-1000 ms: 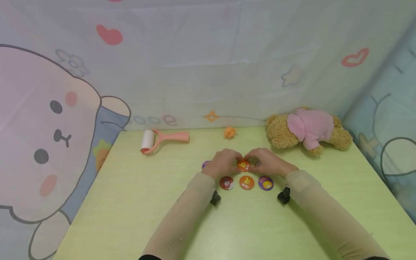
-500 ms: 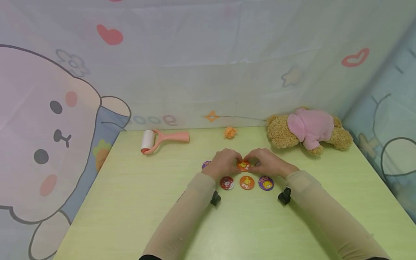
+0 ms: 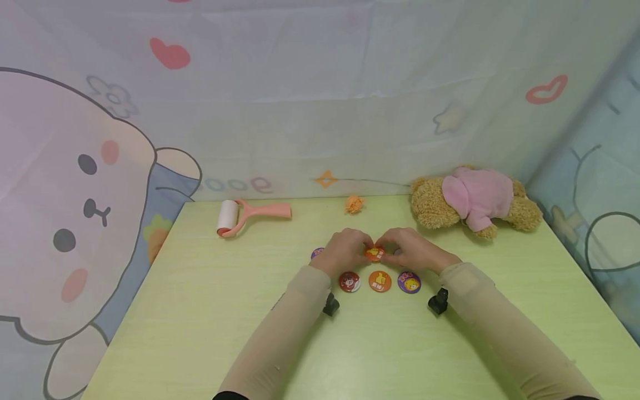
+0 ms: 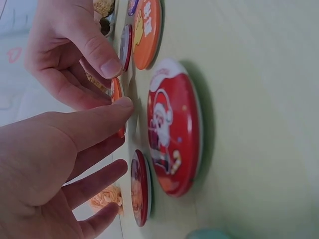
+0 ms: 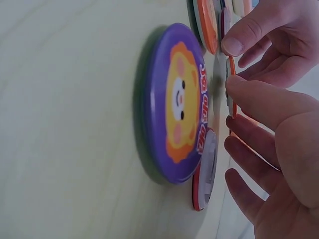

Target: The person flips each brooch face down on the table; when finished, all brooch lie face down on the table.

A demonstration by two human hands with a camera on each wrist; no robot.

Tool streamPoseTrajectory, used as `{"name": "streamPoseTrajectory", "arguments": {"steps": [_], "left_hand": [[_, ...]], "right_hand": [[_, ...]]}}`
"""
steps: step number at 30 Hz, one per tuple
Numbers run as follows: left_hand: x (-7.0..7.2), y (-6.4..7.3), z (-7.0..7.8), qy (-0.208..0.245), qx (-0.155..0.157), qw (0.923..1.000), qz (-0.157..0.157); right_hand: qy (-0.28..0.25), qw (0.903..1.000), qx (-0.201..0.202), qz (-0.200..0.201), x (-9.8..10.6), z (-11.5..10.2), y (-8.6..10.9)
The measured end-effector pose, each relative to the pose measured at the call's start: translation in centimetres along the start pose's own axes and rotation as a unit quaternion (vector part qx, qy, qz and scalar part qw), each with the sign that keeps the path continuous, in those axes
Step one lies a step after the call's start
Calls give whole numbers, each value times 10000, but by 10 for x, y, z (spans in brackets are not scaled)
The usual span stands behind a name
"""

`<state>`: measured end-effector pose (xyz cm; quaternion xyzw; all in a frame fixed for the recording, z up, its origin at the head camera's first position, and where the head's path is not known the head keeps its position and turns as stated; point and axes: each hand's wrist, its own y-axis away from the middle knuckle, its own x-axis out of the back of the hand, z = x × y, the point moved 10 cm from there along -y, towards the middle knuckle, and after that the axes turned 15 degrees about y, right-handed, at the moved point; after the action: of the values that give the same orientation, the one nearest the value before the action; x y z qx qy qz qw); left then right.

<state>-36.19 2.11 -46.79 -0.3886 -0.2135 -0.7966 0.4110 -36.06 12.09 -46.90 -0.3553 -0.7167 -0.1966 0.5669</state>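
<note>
My left hand (image 3: pixel 345 251) and right hand (image 3: pixel 415 250) meet over the middle of the table, pinching an orange pin badge (image 3: pixel 375 254) with a thumbs-up print from opposite sides. Both wrist views show this badge edge-on, close over the tabletop, between the thumbs and fingers. Nearer the body lie a red Santa badge (image 3: pixel 349 281), another orange thumbs-up badge (image 3: pixel 380 281) and a purple lion badge (image 3: pixel 409 282) in a row. A purple badge (image 3: pixel 318 253) is partly covered by my left hand. Beside my right fingers lies a red-edged badge (image 5: pixel 204 172), hidden in the head view.
A pink-handled lint roller (image 3: pixel 255 214) lies at the back left of the table (image 3: pixel 200 311). Near the back edge sits a small orange crumpled piece (image 3: pixel 354 204). A teddy bear (image 3: pixel 475 197) in pink lies at the back right, before the printed curtain (image 3: pixel 310 100).
The pinched orange badge has turned slightly between the fingers. Both hands stay nearly in place, and the other badges have not moved.
</note>
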Motion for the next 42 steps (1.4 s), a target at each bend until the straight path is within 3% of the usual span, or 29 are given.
{"name": "streamPoseTrajectory", "arguments": {"steps": [5,10,18,24,42], "left_hand": [[4,1,2,226,-18,9997,37],[9,1,7,504,-154,9985,122],[13,1,13,600,-345,9975,116],[13,-2,11,582,-220,9980,58],[12,-3,12,483,-389,9981,50]], "right_hand": [[200,9995,120,192,6,-3,-1],[75,9987,274,432,13,-7,-1],[-67,9983,182,556,18,-6,-1],[-316,9981,130,510,19,-6,0],[-458,9981,144,395,19,-7,3]]}}
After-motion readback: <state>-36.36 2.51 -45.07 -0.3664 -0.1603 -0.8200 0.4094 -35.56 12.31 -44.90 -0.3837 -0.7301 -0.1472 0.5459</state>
